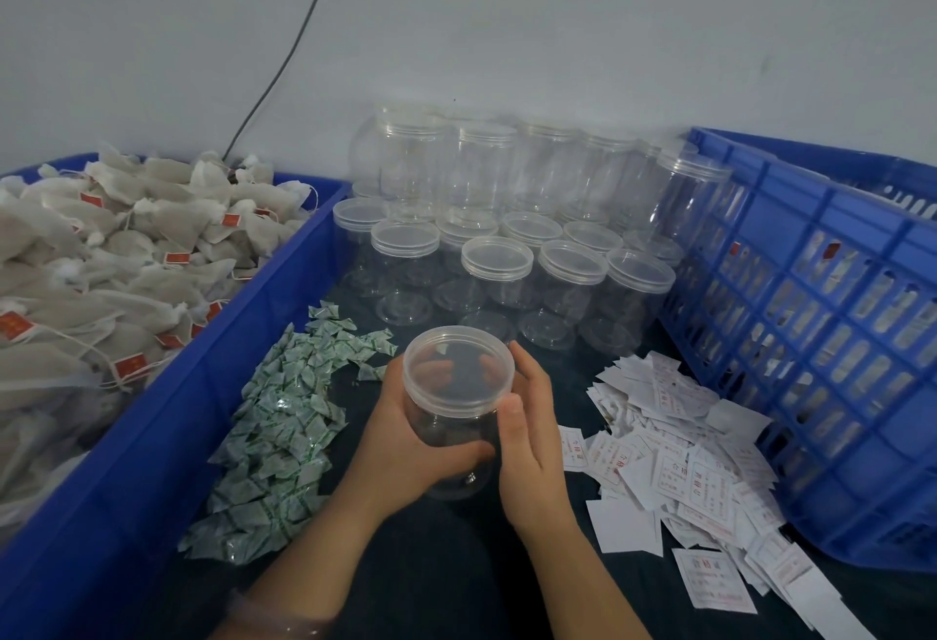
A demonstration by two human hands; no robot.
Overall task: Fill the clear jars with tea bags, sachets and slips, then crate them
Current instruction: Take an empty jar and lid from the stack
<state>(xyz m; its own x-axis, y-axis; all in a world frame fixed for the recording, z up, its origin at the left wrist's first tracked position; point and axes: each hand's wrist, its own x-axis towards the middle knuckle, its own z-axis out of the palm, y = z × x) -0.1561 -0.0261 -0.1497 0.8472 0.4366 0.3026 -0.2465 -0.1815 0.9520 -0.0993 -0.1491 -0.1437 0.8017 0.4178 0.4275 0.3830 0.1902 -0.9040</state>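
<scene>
Over dark surface (456, 568), a clear, empty, lidded jar (456, 386)

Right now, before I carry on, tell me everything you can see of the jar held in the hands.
The jar is clear plastic, round and empty, with a clear lid seated on top. It is held roughly upright between the green sachets and the white slips. The left hand wraps its body; the right hand grips the lid's rim.
</scene>
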